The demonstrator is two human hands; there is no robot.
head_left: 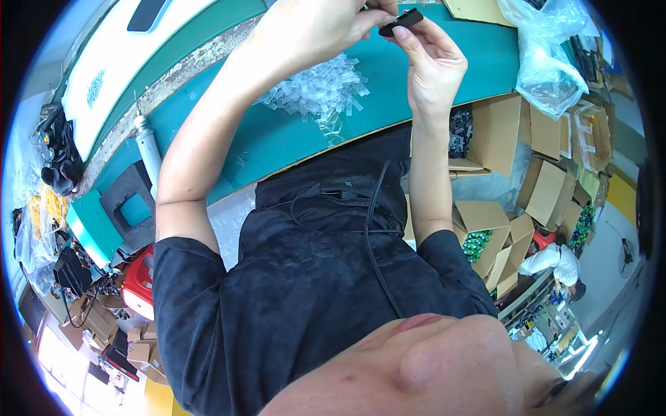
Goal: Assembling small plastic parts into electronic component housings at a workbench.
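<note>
A small black plastic piece with an oblong shape is held up over the far edge of the green work surface. My right hand grips it between thumb and fingers. Against its left end, my left hand is closed in a pinch; whatever lies between those fingertips is too small to make out, and part of the hand runs past the upper edge. Below the hands, a loose heap of small clear plastic strips lies on the green mat.
An open cardboard box of dark parts stands right of the table, with more boxes below. A clear plastic bag hangs at the upper right. A grey-white electric screwdriver is at the left. Another person works farther right.
</note>
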